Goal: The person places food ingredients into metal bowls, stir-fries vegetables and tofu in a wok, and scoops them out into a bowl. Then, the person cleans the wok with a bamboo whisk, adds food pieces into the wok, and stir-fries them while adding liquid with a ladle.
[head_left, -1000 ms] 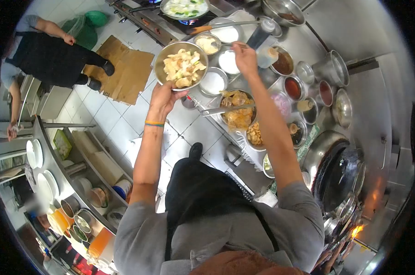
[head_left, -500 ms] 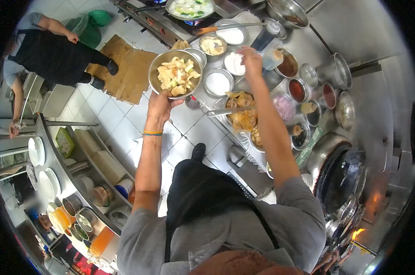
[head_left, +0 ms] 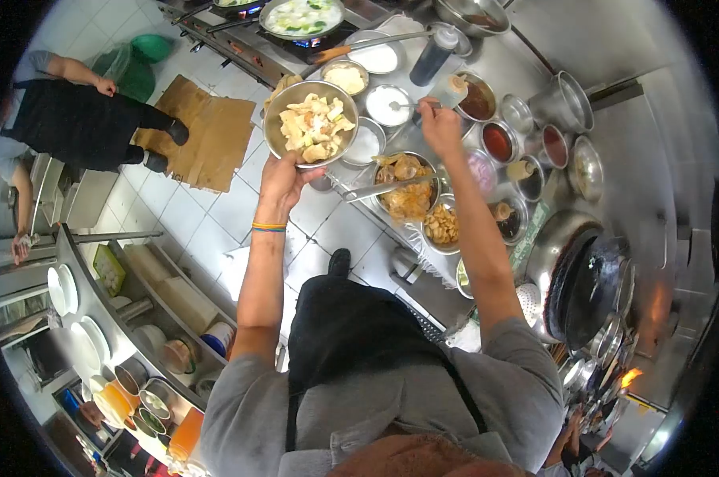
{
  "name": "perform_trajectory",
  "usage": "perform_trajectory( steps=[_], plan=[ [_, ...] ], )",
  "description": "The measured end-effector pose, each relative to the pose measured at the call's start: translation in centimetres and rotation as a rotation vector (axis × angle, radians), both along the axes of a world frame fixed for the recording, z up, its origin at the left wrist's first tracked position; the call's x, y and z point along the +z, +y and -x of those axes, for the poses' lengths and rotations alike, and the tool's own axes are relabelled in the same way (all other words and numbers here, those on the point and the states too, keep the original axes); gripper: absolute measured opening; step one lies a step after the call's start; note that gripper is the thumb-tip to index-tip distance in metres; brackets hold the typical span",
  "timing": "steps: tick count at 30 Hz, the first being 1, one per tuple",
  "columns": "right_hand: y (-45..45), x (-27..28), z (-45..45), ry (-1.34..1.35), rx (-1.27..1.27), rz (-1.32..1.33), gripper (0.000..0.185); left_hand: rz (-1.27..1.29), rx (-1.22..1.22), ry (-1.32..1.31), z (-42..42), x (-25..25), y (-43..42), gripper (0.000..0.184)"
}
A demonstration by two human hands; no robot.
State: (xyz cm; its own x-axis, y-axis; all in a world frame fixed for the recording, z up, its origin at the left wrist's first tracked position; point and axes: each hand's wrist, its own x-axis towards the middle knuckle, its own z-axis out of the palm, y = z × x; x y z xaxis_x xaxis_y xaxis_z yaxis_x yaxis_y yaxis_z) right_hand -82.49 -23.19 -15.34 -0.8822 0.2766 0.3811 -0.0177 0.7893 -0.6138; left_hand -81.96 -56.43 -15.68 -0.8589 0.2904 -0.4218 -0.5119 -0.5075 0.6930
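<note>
Can't see some of the left hand's (head_left: pixel 284 181) fingers behind the steel bowl (head_left: pixel 272 124), nor the spoon's (head_left: pixel 408 105) handle end inside the right hand (head_left: pixel 441 126). Lose most of the second pan (head_left: pixel 236 3) at top edge, plus the co-worker's (head_left: pixel 69 115) head past the dark left border. Can't make out the blurred patch (head_left: pixel 53 350) lower left, or identify the white powder (head_left: pixel 383 98).
</note>
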Motion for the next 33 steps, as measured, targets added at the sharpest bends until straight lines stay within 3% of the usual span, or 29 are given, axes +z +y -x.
perform_trajectory(
  steps=[2,3,8,11,15,18,22,23,26,29,32,33],
  plan=[
    [0.4,-1.3,0.3,0.004,-0.017,-0.002,0.031,0.049,0.04,0.03,-0.5,0.9,-0.2,0.053],
    [0.8,-2.4,0.6,-0.003,-0.037,0.064,0.032,0.077,0.081,0.006,-0.5,0.4,-0.3,0.039],
    [1.9,-3.2,0.5,-0.106,-0.12,0.358,0.029,0.11,0.114,0.011,-1.0,0.4,-1.1,0.036],
    [2.9,-2.8,-0.4,0.012,-0.148,0.598,0.026,0.129,0.077,0.014,-1.2,0.2,-1.6,0.038],
    [1.4,3.5,-2.3,0.068,-0.054,1.027,0.02,0.133,0.029,0.07,-1.7,0.2,-1.0,0.044],
    [-0.7,6.9,-3.3,0.093,0.167,1.113,0.023,0.097,0.023,0.068,-1.3,-1.2,0.4,0.047],
    [-3.3,6.7,-3.5,0.057,0.152,0.287,0.019,0.043,0.005,-0.039,-1.5,-1.2,1.0,0.045],
    [-3.4,5.9,-3.3,-0.135,0.125,0.321,0.018,0.068,0.036,-0.037,-1.9,-0.9,1.1,0.044],
    [-4.0,2.3,-2.9,-0.034,0.366,-0.067,0.018,0.023,0.017,-0.021,-2.4,-2.2,-1.1,0.053],
    [-4.5,-0.5,-2.1,-0.154,0.363,0.024,0.017,0.079,0.079,-0.015,-3.7,-2.1,-3.1,0.057],
    [-4.6,-1.7,-1.5,-0.212,0.247,0.377,0.02,0.109,0.148,-0.016,-5.0,-1.5,-4.4,0.058],
    [-4.2,-2.4,-1.4,-0.211,0.229,0.383,0.022,0.114,0.161,-0.022,-5.5,-1.0,-4.7,0.058]
  ],
)
